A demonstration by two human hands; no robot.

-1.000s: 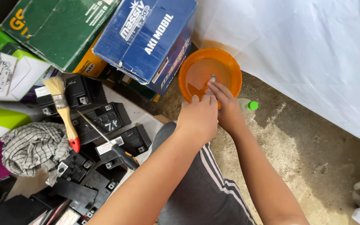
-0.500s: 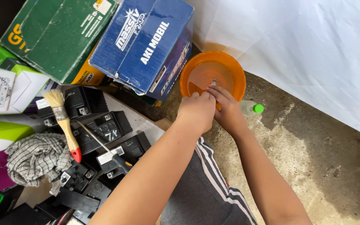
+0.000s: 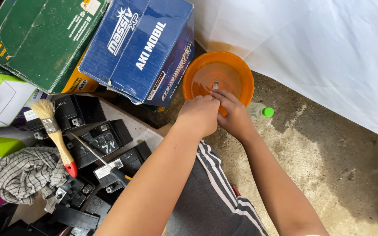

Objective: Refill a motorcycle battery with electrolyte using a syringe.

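Orange plastic funnel (image 3: 218, 78), set mouth-up on the concrete floor (image 3: 329, 166), right against the corner of a blue cardboard box (image 3: 141, 48) and just before a white sheet (image 3: 311, 48). Thin-walled and glossy by the look of it, so probably light, slightly springy at the rim, and slick wherever wet; the broad rim looks the surest place to take hold, one side in each hand, rather than the smooth sloping inside. Hole at the bottom visible just beyond the fingertips (image 3: 218, 92).

Both hands meeting over the near rim. Left hand (image 3: 199, 114) curled into a loose fist, fingers pressed together and tucked down at the rim; cannot tell whether anything is pinched beneath. Right hand (image 3: 234, 117) touching the left, fingers reaching over the edge into the bowl; hold on anything likewise hidden.

Just right of the right hand, a small clear bottle with a green cap (image 3: 260, 112), lying on the floor, half hidden by the funnel. Beneath the forearms, a knee in grey striped shorts (image 3: 217, 192).

Well left of the fingers, a cluster of black batteries (image 3: 97, 140), with a paintbrush (image 3: 54, 133) with a red-tipped handle and a screwdriver (image 3: 101, 162) lying across them. Further left, a checked rag (image 3: 27, 172). Beyond the batteries, a green box (image 3: 40, 39) beside the blue one.
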